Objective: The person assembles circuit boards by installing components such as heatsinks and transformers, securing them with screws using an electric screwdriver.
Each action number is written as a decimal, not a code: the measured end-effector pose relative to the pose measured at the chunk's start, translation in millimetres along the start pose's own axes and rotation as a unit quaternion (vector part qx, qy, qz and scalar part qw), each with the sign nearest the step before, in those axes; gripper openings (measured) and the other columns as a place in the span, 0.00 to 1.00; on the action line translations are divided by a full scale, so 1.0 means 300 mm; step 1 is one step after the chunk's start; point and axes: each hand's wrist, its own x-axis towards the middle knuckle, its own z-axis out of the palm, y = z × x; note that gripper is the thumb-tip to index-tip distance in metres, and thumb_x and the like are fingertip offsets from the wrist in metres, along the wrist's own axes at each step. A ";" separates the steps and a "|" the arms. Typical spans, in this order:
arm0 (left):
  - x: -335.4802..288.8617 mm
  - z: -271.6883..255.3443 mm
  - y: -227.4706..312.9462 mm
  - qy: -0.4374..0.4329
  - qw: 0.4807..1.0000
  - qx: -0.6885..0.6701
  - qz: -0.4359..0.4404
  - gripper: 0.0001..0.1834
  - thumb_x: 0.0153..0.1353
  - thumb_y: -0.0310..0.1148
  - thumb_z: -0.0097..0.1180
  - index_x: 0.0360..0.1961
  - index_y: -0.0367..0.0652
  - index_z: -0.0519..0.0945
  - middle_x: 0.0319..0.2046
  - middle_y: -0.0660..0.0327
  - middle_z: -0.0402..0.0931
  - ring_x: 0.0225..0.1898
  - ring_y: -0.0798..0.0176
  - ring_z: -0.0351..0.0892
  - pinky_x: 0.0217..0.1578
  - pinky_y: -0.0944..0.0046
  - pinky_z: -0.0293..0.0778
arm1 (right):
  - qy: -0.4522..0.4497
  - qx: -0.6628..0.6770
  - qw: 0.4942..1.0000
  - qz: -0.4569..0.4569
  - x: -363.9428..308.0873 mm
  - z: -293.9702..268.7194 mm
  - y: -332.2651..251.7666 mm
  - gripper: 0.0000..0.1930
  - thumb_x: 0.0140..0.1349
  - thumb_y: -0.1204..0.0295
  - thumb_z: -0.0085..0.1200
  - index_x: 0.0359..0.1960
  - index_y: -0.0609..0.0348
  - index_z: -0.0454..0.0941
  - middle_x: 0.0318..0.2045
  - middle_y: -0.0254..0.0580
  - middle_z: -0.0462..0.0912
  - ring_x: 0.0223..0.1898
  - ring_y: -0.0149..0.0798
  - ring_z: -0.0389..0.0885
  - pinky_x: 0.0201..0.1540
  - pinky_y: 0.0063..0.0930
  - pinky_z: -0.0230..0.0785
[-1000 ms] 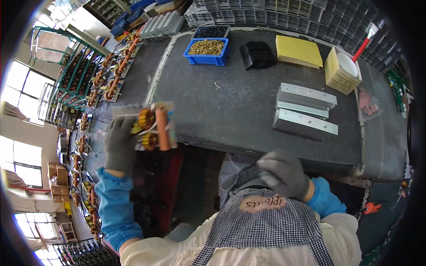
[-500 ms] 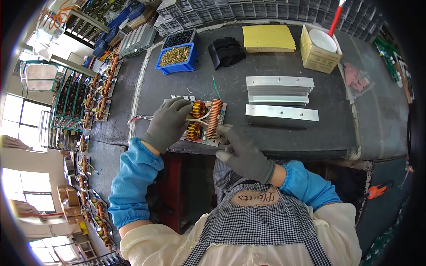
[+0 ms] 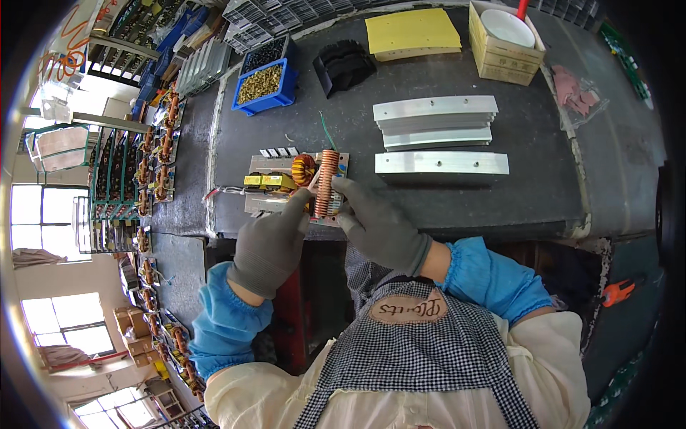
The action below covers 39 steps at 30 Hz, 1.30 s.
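Note:
A circuit board (image 3: 257, 163) lies near the table's front edge. On it stand a tall copper coil (image 3: 327, 182), a yellow-and-dark toroid coil (image 3: 303, 170) and yellow transformers (image 3: 268, 181). My left hand (image 3: 274, 239), gloved in grey, has its fingers closed at the coil's lower left; what they pinch is hidden. From the other side, my gloved right hand (image 3: 382, 227) reaches the board's right edge, index finger beside the coil and thumb lower down. Whether it grips the board I cannot tell. A green wire (image 3: 327, 130) sticks up behind the coil.
Silver heat sinks (image 3: 437, 163) lie right of the board. Farther back are a blue bin (image 3: 263, 87) of brass parts, black pieces (image 3: 344, 66), yellow sheets (image 3: 414, 34) and a box (image 3: 504, 57) holding a white tub. More coil-bearing boards (image 3: 168, 143) line the left side.
My left hand has moved from the board's left part down and right to the coil's base, uncovering the yellow transformers. My right hand's fingers have come up along the coil's right side.

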 end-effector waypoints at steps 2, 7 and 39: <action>-0.048 0.050 -0.019 -0.024 0.992 -0.091 -0.087 0.26 0.70 0.32 0.53 0.68 0.50 0.71 0.23 0.51 0.81 0.27 0.50 0.85 0.27 0.51 0.78 | 0.044 -0.065 0.995 -0.062 0.024 0.012 0.009 0.25 0.64 0.78 0.57 0.64 0.60 0.68 0.41 0.53 0.82 0.37 0.51 0.85 0.44 0.39 0.79; -0.034 0.148 0.069 -0.113 0.745 -0.570 -0.328 0.24 0.73 0.31 0.44 0.69 0.43 0.68 0.23 0.67 0.74 0.16 0.73 0.67 0.20 0.72 0.65 | -0.015 -0.017 0.998 0.057 0.038 0.004 0.000 0.25 0.61 0.79 0.57 0.61 0.59 0.68 0.48 0.57 0.79 0.43 0.52 0.84 0.49 0.42 0.78; -0.013 -0.019 -0.279 0.137 0.945 -0.292 -0.061 0.37 0.60 0.33 0.70 0.68 0.36 0.71 0.55 0.50 0.83 0.56 0.57 0.82 0.56 0.61 0.76 | -0.043 -0.418 0.905 -0.074 0.081 0.023 -0.077 0.37 0.61 0.75 0.55 0.74 0.61 0.58 0.40 0.53 0.81 0.32 0.47 0.85 0.29 0.41 0.79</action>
